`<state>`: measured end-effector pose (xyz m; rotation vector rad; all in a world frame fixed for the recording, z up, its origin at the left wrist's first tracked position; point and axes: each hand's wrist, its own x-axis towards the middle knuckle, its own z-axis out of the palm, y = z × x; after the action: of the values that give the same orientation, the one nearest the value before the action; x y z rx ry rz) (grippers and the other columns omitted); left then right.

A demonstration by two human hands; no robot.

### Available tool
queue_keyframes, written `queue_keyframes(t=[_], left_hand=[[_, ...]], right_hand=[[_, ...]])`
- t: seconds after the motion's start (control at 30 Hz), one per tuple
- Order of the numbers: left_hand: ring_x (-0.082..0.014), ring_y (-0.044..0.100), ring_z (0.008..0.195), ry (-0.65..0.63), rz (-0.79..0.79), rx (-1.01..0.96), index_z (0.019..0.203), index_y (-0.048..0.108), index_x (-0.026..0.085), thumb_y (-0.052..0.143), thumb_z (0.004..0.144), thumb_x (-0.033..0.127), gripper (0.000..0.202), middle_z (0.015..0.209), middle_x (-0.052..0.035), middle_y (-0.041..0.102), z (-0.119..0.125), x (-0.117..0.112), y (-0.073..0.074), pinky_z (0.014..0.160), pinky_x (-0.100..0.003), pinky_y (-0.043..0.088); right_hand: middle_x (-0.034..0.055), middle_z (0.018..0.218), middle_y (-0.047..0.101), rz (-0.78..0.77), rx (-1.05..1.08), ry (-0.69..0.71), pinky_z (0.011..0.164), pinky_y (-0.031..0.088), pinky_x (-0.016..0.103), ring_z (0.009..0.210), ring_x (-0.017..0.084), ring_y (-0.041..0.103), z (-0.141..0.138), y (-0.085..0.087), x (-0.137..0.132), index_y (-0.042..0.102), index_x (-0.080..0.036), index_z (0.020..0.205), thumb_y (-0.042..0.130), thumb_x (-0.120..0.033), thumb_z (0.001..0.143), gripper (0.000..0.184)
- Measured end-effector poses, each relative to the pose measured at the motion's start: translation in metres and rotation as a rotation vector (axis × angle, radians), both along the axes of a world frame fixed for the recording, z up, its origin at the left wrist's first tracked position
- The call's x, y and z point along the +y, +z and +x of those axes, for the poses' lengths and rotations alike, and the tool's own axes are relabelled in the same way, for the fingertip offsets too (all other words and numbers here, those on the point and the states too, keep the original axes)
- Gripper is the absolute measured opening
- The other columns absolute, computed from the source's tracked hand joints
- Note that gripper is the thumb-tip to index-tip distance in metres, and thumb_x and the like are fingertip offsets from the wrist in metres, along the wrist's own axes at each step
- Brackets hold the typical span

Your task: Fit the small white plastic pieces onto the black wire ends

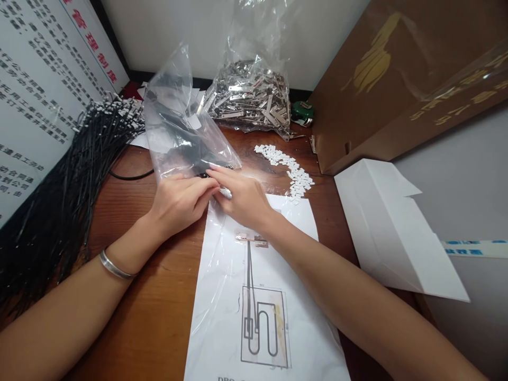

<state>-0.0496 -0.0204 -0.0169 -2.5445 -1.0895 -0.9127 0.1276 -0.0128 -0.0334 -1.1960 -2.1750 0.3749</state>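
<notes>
My left hand and my right hand meet at the middle of the wooden table, fingers curled and pinched together over something small and dark that I cannot make out. Both hands rest at the mouth of a clear plastic bag holding dark items. Just below the hands lies a printed sheet with a drawing of a black strap and clip, under a clear film. A silver bracelet sits on my left wrist.
A thick bundle of black cords with white tags lies on the left. A bag of metal clips stands at the back. Small white pieces are scattered to the right, near a brown paper bag and white paper bag.
</notes>
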Motion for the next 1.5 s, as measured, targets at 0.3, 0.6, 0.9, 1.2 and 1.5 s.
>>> queue_keyframes(t=[0.3,0.6,0.9,1.2,1.5], left_hand=[[-0.0117,0.064,0.055,-0.077,0.052,-0.147,0.098,0.071,0.018,0.059,0.091,0.025,0.015,0.065,0.0003,0.072,-0.0012,-0.0031,0.0037,0.055,-0.026,0.042],[-0.0107,0.058,0.049,-0.012,0.043,-0.112,0.093,0.072,0.022,0.057,0.093,0.028,0.016,0.055,0.0026,0.063,-0.0017,-0.0018,0.0011,0.053,-0.027,0.038],[-0.0189,0.068,0.097,0.154,-0.165,-0.127,0.12,0.064,0.019,0.057,0.09,0.031,0.033,0.114,-0.0084,0.068,0.0005,-0.0044,0.0018,0.074,-0.027,0.054],[-0.0124,0.066,0.072,0.23,-0.134,-0.139,0.096,0.074,0.021,0.055,0.094,0.032,0.022,0.108,-0.0059,0.07,-0.0022,-0.0001,-0.0018,0.062,-0.025,0.05],[-0.0165,0.071,0.089,0.172,-0.161,-0.133,0.101,0.074,0.022,0.051,0.096,0.035,0.026,0.102,-0.0039,0.077,-0.0003,-0.0022,-0.0022,0.072,-0.025,0.051]], right_hand=[[0.0016,0.086,0.073,0.226,0.243,0.046,0.07,0.054,0.026,0.077,0.014,0.065,0.0,-0.0078,0.005,0.078,-0.025,0.095,0.05,-0.015,0.09,0.03],[0.0021,0.089,0.074,0.214,0.283,0.096,0.073,0.054,0.028,0.081,0.014,0.067,-0.0004,-0.0072,0.0038,0.076,-0.023,0.089,0.05,-0.015,0.09,0.028],[0.0011,0.082,0.068,0.136,0.68,-0.074,0.069,0.054,0.03,0.073,0.013,0.068,-0.0045,-0.0032,0.0015,0.052,-0.024,0.098,0.043,-0.039,0.101,0.017],[-0.0003,0.08,0.064,0.268,0.773,-0.003,0.059,0.053,0.028,0.064,0.012,0.066,-0.0064,-0.009,-0.0025,0.046,-0.027,0.105,0.039,-0.048,0.101,0.023],[0.0023,0.078,0.07,0.196,0.599,0.067,0.071,0.056,0.031,0.075,0.014,0.068,-0.0038,-0.0019,-0.0025,0.065,-0.022,0.088,0.044,-0.041,0.1,0.031]])
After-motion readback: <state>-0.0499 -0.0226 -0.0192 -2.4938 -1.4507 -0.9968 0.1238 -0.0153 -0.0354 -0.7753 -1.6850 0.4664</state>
